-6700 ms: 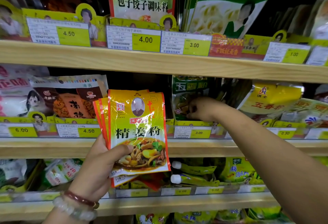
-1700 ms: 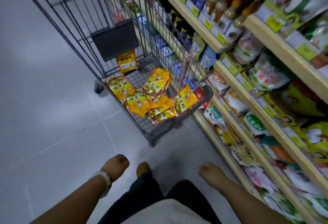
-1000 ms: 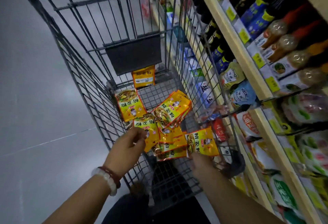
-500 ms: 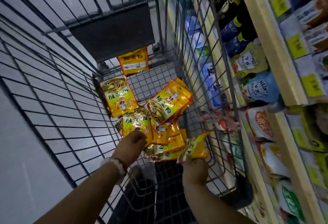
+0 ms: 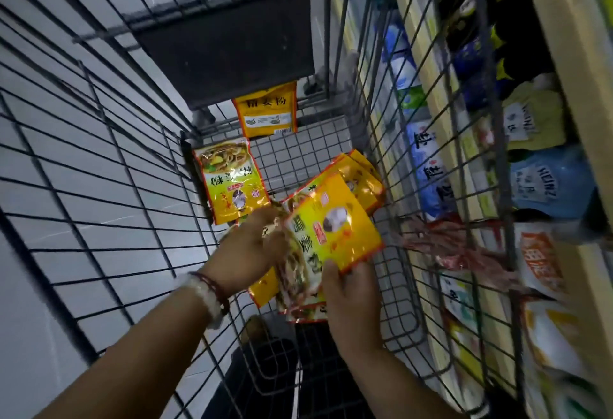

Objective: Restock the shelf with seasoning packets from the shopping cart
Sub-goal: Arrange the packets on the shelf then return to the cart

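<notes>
Yellow seasoning packets (image 5: 232, 183) lie scattered on the wire shopping cart (image 5: 298, 149) floor.

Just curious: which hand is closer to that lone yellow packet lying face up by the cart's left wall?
Left. The left hand sits just below that packet, nearly touching its lower edge. The right hand is farther down and to the right, gripping other packets.

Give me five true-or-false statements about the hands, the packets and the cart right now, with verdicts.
1. Both hands are inside the shopping cart. True.
2. The right hand holds a yellow seasoning packet. True.
3. The cart is empty apart from the held packets. False: a loose packet lies on the cart floor, and another packet stands against the far end.
4. The left hand wears no jewellery. False: bracelets circle its wrist.
5. The store shelf is to the cart's right. True.
</notes>
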